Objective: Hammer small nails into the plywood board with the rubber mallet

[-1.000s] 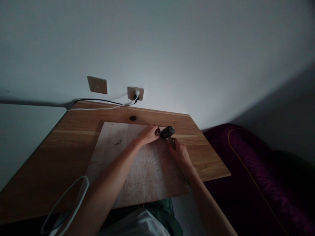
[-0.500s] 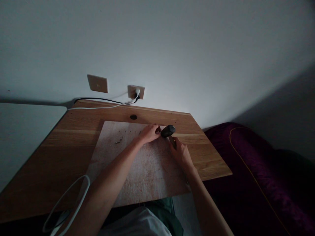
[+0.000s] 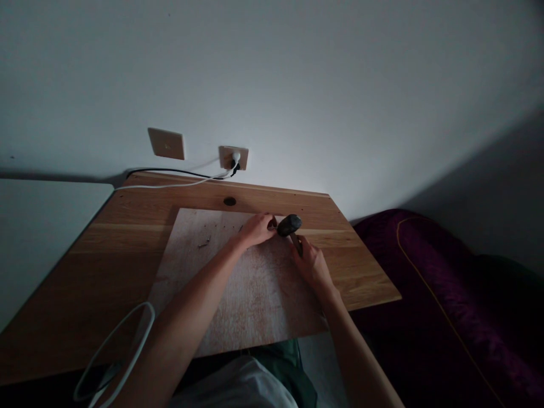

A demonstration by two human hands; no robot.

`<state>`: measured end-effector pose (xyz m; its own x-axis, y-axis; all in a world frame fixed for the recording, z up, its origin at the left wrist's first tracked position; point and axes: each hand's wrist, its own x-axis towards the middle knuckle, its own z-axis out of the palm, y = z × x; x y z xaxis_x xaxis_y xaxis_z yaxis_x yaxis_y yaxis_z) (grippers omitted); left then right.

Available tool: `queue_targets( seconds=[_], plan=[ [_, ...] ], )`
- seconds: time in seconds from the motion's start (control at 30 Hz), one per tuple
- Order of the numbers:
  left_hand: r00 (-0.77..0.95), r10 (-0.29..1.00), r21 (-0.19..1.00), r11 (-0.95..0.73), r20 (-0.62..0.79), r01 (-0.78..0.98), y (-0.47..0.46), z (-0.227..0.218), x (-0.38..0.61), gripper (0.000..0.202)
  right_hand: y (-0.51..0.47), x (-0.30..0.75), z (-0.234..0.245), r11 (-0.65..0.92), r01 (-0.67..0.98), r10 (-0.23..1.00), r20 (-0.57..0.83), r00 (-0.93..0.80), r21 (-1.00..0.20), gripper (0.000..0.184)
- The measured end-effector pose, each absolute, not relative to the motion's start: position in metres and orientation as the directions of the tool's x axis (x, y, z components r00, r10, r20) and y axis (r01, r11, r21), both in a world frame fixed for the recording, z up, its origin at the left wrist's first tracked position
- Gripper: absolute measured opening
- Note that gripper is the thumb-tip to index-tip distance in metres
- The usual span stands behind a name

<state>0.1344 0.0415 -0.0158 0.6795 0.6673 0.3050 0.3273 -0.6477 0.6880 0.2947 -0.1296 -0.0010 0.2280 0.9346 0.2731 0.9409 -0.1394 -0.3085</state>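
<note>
A pale wall [image 3: 340, 85] is rising behind a wooden surface [image 3: 106, 272]. A whitish board [image 3: 238, 311] is lying flat on it, and on the board's far left part a few small metal pieces [image 3: 204, 243] are resting in a loose cluster. From the lower left, the left forearm [image 3: 199, 300] is slanting up across the board. The left hand [image 3: 257, 230] is lying near the far edge, its back facing up, thumb and fingers curling toward each other; whether they are pinching anything is too small to tell. Just to its right, the hammer [image 3: 289, 225] is showing over the board's far right part, its dark head tilting close beside the left fingertips. The right hand [image 3: 313, 263] is gripping the handle just below the head, its fingers wrapping around it, while the right forearm [image 3: 357, 340] is running down toward the lower right. Farther right, a purple cover [image 3: 437, 283] is spreading beyond the surface.
</note>
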Motion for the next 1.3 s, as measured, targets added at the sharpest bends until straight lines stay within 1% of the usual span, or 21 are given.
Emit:
queue_targets(
  seconds=[0.5,1.3],
  plan=[
    [0.679,0.663,0.693,-0.65,0.316,0.313,0.042,-0.0151,0.1348,0.007,-0.1316,0.2912,0.0012,-0.158,0.953,0.933,0.277,0.23,-0.26,0.03],
    [0.69,0.655,0.69,-0.654,0.309,0.312,0.0418,-0.0131,0.1335,0.009,-0.1317,0.2906,0.0015,-0.162,0.956,0.934,0.276,0.229,-0.245,0.026]
  ],
)
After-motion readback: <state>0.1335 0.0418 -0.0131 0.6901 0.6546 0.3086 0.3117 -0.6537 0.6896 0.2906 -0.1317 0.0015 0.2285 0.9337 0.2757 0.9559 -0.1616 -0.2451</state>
